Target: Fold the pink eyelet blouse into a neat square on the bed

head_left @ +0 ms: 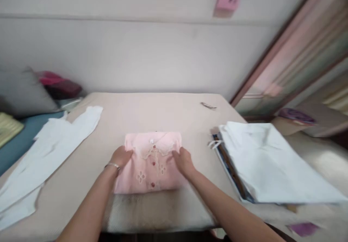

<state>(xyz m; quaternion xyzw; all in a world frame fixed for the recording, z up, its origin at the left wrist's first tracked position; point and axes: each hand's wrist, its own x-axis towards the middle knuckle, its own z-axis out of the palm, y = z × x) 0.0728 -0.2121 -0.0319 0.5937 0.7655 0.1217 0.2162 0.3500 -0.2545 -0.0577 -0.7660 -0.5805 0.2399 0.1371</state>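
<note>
A folded pink blouse [148,167] lies in front of me, with a scalloped collar, red buttons down its middle and cut-out flower shapes. My left hand [122,157] grips its left edge, the thumb on top and the fingers hidden beneath; a bracelet circles that wrist. At the opposite edge, my right hand [183,161] pinches the cloth in the same manner. The blouse is close to the padded front part of the cream-covered table [152,111]. Some blur softens the picture.
White trousers or similar white cloth [54,151] stretch along the left side. To the right rests a large white bag [261,162] with dark contents at its opening. A small dark glasses-like item [208,106] lies at the back right. A wall [141,57] closes the far side.
</note>
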